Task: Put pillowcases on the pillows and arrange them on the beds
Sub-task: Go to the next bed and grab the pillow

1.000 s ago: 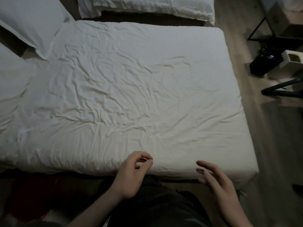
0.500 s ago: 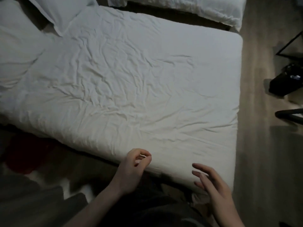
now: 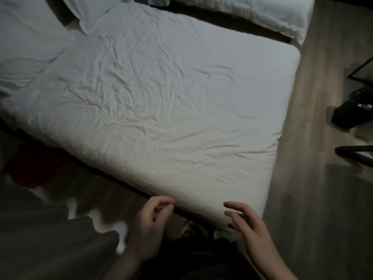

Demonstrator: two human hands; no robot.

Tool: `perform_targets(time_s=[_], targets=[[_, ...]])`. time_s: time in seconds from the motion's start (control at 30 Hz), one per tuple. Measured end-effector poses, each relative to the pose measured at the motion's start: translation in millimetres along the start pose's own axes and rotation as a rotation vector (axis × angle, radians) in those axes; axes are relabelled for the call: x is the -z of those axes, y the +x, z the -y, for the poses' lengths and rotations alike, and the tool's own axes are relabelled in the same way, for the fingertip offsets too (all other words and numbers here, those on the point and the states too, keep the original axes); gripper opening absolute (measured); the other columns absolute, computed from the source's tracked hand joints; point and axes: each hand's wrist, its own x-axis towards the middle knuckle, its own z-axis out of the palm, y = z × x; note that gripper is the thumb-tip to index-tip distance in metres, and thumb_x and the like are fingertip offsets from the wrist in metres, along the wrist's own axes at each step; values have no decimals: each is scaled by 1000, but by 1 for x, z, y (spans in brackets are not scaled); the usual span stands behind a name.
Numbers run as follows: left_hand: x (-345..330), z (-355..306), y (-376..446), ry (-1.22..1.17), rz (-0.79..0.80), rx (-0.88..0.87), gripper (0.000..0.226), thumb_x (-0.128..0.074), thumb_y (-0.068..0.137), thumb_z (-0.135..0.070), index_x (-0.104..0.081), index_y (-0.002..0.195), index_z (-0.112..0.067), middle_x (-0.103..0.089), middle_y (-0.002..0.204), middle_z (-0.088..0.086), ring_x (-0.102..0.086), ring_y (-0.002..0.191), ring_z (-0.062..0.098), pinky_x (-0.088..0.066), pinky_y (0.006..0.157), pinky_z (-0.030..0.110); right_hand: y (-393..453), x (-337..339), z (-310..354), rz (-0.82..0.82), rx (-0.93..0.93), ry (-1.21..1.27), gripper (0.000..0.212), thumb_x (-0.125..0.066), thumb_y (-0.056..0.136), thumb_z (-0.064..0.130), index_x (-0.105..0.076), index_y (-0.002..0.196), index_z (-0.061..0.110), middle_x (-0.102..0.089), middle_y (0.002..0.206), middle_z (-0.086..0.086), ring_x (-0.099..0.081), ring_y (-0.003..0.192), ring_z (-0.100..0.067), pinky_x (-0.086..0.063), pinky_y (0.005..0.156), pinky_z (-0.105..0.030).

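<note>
Both hands empty at the bed's foot: left hand loosely curled, right hand spread; pillows lie far up-left, nearer the left.

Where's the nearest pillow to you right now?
In the head view, a white pillow lies at the top left, its corner overlapping the far left corner of the bed, well beyond both hands.

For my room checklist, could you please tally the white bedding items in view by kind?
White cased pillows: 2, a flanged-edge pillow and a larger pillow at the bed's left end
White wrinkled sheeted mattress: 1
White folded duvet: 1
Total: 4
</note>
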Motion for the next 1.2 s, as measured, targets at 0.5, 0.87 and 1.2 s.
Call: perform_targets(time_s=[0.5,0.87,1.2], targets=[[-118,-32,3,-2,-38,-1,37,-59,80,-50,-76,98,-22,-77,105,-11,-68,102,2,-48,83,9,40,135,1,116,42,-24,35,-64,89,51,-73,118,33,-75,110,-2,-69,112,-15,-53,103,-53],[-384,-112,-34,-1,-131,36,33,-61,84,-45,-75,100,-20,-75,107,-10,-68,104,4,-48,85,10,85,402,-28,246,60,6,61,-72,65,79,-78,105,33,-73,98,-18,-69,92,-14,-54,81,-28],[-486,-179,-25,44,-246,3,14,-65,98,-11,-75,100,-21,-74,111,-14,-66,107,3,-46,85,9,151,512,-4,330,110,13,23,-68,86,31,-79,104,22,-75,99,-19,-70,100,-29,-55,81,-24]])
